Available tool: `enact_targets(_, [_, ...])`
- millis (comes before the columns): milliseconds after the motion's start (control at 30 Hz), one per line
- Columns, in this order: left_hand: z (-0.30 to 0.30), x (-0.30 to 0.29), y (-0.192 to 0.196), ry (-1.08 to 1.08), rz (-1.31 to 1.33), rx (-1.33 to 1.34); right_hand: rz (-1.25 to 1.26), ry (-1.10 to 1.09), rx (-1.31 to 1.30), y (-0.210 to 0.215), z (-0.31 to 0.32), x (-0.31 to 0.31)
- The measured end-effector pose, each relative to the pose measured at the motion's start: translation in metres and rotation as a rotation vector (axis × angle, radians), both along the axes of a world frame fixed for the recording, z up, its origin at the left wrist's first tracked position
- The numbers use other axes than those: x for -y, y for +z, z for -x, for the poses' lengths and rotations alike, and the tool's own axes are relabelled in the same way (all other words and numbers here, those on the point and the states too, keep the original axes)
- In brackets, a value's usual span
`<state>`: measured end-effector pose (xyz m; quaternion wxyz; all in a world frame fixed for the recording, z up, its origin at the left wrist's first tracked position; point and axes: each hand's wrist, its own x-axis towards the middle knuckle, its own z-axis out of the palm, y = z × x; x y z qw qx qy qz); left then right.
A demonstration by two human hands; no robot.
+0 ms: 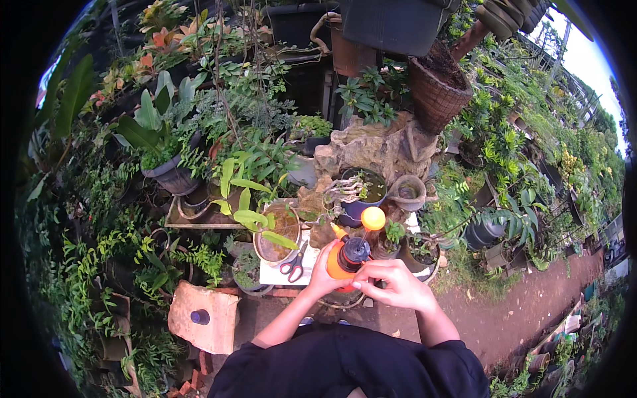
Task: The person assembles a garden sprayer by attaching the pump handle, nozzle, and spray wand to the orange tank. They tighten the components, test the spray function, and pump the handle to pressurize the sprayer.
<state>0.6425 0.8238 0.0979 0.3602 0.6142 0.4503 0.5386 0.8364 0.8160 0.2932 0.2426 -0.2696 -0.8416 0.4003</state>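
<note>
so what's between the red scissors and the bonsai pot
In the head view, a round shallow dish holding brownish water, partly covered by a leafy green plant, lies between the red-handled scissors and the dark bonsai pot.

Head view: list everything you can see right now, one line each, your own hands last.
spray bottle: one, orange with black collar and yellow pump knob, held in both hands at centre
scissors: one pair, red handles, on the white tabletop left of the bottle
white table: one, under the scissors and pots
bonsai pot: one, dark blue, behind the bottle
brown bowl: one, round, left of the bonsai
wicker basket: one, brown, hanging upper right
stone block: one, pale pink, lower left
left hand: one, gripping the bottle body
right hand: one, at the bottle's collar
</note>
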Motion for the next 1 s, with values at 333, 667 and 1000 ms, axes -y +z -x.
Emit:
enact_targets(333, [-0.009,0.000,0.002,-0.092,0.098,0.297,-0.246,0.080,0.192,0.013,0.032,0.025])
enact_targets(667, [-0.001,0.000,0.006,-0.026,0.009,0.075,-0.271,-0.561,0.441,0.009,-0.014,-0.004])
enact_targets(1000, [-0.004,-0.003,-0.016,-0.045,0.054,0.150,-0.059,-0.434,0.080,0.009,-0.008,-0.008])
